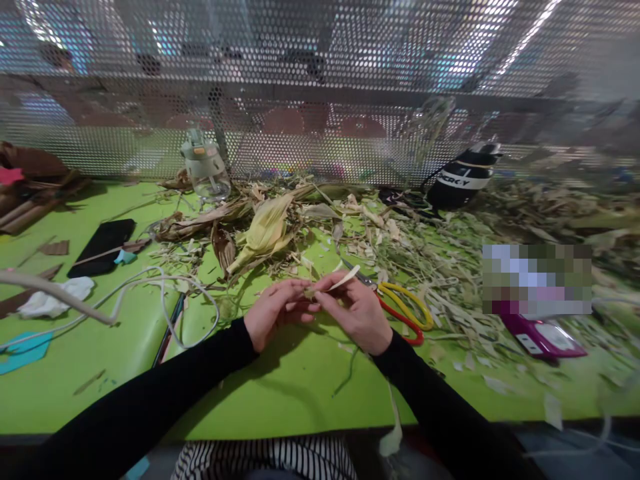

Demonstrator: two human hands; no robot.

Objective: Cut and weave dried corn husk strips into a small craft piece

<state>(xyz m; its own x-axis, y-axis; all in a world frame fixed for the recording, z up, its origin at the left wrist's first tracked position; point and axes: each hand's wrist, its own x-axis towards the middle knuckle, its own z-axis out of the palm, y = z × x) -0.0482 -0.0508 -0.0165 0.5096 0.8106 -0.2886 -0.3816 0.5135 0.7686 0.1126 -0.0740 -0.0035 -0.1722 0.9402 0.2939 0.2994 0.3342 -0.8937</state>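
Pinching: right hand (361, 313) nips pale strip (346, 277); left hand (277, 308) curls, grip unclear.
Strip: may rip if tugged hard.
Scissors (384, 287) beside right hand: bumping may poke it.

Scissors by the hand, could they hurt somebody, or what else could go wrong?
The right hand is right beside the scissors, so the blades might nick it. The thin pale strip in its fingers could tear if pulled hard. The left sleeve might catch the looped white cord.
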